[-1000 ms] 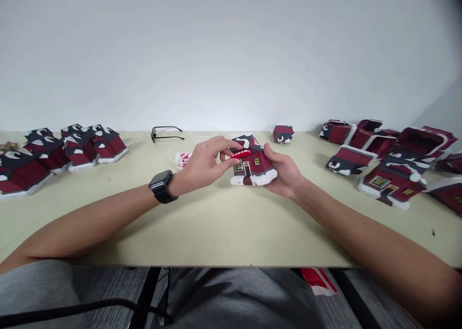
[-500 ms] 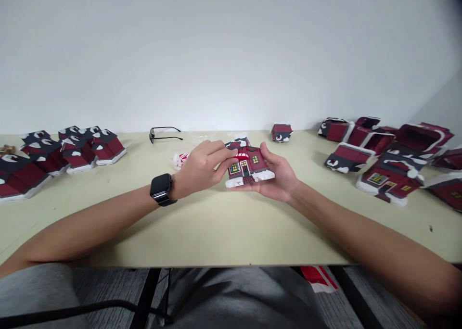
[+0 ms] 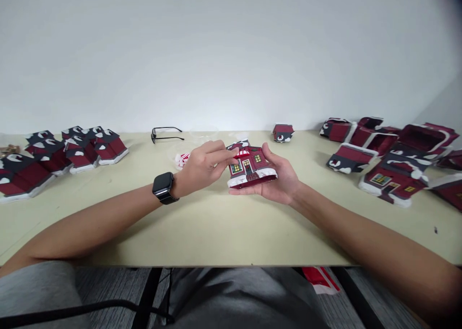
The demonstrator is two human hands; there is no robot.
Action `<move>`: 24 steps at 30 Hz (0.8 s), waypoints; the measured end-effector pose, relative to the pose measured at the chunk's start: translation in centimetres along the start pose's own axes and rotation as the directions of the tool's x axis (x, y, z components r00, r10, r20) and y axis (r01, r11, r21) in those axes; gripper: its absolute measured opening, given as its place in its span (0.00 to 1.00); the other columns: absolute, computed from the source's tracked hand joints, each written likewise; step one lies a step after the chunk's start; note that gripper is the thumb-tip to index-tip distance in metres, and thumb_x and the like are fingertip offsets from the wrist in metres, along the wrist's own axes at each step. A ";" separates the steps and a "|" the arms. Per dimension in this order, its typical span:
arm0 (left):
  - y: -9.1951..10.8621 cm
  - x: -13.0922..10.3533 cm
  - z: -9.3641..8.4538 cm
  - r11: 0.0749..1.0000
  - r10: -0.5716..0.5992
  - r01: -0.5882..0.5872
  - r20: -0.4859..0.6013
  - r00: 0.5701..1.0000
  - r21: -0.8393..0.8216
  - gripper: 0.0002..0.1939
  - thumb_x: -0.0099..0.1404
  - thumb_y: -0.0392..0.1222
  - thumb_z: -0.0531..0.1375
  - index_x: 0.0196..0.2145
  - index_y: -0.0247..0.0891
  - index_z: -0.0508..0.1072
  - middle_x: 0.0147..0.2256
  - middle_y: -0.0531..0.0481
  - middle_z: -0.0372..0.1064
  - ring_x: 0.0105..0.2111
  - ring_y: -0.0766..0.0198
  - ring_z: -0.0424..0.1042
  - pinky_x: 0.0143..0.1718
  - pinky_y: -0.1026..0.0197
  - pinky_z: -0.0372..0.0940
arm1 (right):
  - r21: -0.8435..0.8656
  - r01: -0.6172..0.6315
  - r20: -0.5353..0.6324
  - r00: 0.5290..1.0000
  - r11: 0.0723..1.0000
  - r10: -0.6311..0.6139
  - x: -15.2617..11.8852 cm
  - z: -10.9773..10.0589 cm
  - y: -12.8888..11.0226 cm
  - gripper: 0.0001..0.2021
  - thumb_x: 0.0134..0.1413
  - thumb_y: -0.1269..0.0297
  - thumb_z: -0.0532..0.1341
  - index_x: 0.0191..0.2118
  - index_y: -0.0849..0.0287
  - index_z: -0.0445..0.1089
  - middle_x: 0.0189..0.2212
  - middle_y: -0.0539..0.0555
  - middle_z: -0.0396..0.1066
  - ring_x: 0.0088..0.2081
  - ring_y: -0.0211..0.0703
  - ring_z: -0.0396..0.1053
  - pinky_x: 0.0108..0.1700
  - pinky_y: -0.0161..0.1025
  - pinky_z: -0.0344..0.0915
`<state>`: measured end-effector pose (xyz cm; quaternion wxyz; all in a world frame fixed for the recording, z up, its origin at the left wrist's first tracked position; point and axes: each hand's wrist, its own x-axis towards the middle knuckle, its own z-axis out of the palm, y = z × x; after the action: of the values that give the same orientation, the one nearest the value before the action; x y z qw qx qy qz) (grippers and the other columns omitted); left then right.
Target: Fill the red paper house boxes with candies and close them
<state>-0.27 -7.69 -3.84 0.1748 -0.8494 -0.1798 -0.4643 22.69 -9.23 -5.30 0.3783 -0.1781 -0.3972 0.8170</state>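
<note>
A small dark-red model house, with yellow windows, a grey roof and white snow edging, is held above the table in my right hand. That hand supports it from below and behind, its thumb at the right side. Part of the hollow underside shows. My left hand, with a black watch on the wrist, has its fingertips pinched at a red-and-white striped awning over the door. Those fingertips cover part of the awning. Behind the left hand lie more red-and-white striped pieces in clear plastic.
Several similar houses stand upright on the left of the table. More houses lie or lean in a heap at the right. One lone house and black-framed glasses are near the wall.
The house has tipped back in my right hand, so its lower edge and hollow underside now show. My left fingers remain at the awning. The whole view has shifted slightly.
</note>
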 end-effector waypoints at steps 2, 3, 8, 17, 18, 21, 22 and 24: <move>0.0 -0.2 0.2 0.999 0.033 -0.032 -0.018 0.999 0.004 0.09 0.75 0.35 0.60 0.49 0.41 0.78 0.28 0.54 0.65 0.25 0.69 0.63 0.26 0.65 0.59 | 0.006 0.001 -0.011 1.000 1.000 0.000 0.0 0.0 0.0 0.28 0.75 0.40 0.50 0.58 0.59 0.72 0.49 0.63 0.80 0.48 0.61 0.81 0.57 0.73 0.73; 0.0 -0.2 0.2 0.999 0.039 -0.039 -0.022 0.999 0.005 0.09 0.75 0.35 0.60 0.49 0.41 0.78 0.28 0.54 0.65 0.25 0.69 0.63 0.26 0.65 0.58 | 0.009 0.001 -0.016 1.000 1.000 -0.001 0.0 0.0 0.0 0.29 0.75 0.40 0.50 0.58 0.59 0.72 0.49 0.63 0.80 0.47 0.61 0.81 0.56 0.73 0.73; 0.3 -0.4 0.4 1.000 0.006 -0.006 -0.011 1.000 0.019 0.07 0.76 0.38 0.60 0.48 0.41 0.79 0.27 0.54 0.64 0.24 0.69 0.61 0.25 0.65 0.57 | -0.003 0.002 0.000 1.000 1.000 -0.002 -0.1 0.0 0.0 0.29 0.75 0.40 0.48 0.58 0.59 0.73 0.49 0.63 0.81 0.45 0.61 0.82 0.56 0.72 0.73; -0.5 -0.8 0.4 0.997 -0.024 0.019 -0.067 0.997 -0.069 0.13 0.74 0.31 0.59 0.48 0.43 0.81 0.27 0.54 0.67 0.24 0.71 0.64 0.24 0.67 0.57 | -0.038 0.008 -0.049 0.999 0.999 -0.010 0.0 1.2 0.1 0.28 0.74 0.39 0.51 0.59 0.57 0.72 0.50 0.64 0.80 0.46 0.63 0.81 0.53 0.69 0.76; -0.7 -0.9 0.4 0.999 -0.007 0.005 -0.045 0.999 -0.054 0.12 0.74 0.32 0.59 0.47 0.43 0.81 0.27 0.55 0.67 0.24 0.71 0.63 0.24 0.66 0.58 | -0.061 0.004 -0.060 0.998 0.998 -0.008 0.1 1.1 0.2 0.28 0.74 0.39 0.51 0.59 0.57 0.72 0.51 0.64 0.80 0.46 0.63 0.81 0.53 0.69 0.76; -0.9 -0.7 0.1 0.998 -0.002 0.003 0.023 1.000 -0.070 0.06 0.74 0.37 0.62 0.43 0.42 0.81 0.29 0.53 0.73 0.28 0.68 0.69 0.32 0.63 0.65 | -0.190 0.038 -0.099 0.993 0.981 -0.057 0.3 0.4 0.5 0.29 0.69 0.37 0.57 0.60 0.57 0.71 0.53 0.64 0.78 0.49 0.62 0.80 0.55 0.65 0.75; -0.7 -0.5 -0.1 0.993 -0.066 0.069 0.037 0.997 -0.091 0.05 0.73 0.41 0.64 0.44 0.42 0.81 0.34 0.50 0.77 0.33 0.65 0.73 0.37 0.61 0.68 | -0.255 0.068 -0.106 0.990 0.965 -0.098 0.4 0.1 0.7 0.30 0.67 0.36 0.61 0.60 0.57 0.70 0.55 0.64 0.77 0.51 0.62 0.79 0.57 0.63 0.75; 0.2 0.0 -0.6 0.940 -0.290 0.303 0.099 0.952 -0.159 0.18 0.69 0.52 0.69 0.52 0.42 0.78 0.48 0.44 0.79 0.45 0.58 0.76 0.45 0.56 0.70 | -0.424 0.159 -0.084 0.973 0.892 -0.214 0.4 -0.2 1.2 0.34 0.59 0.37 0.69 0.62 0.52 0.66 0.58 0.62 0.74 0.55 0.61 0.76 0.59 0.58 0.73</move>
<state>-0.55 -8.17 -3.54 0.0219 -0.8411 -0.2711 -0.4676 21.98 -9.32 -6.31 0.4333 -0.2671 -0.5515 0.6609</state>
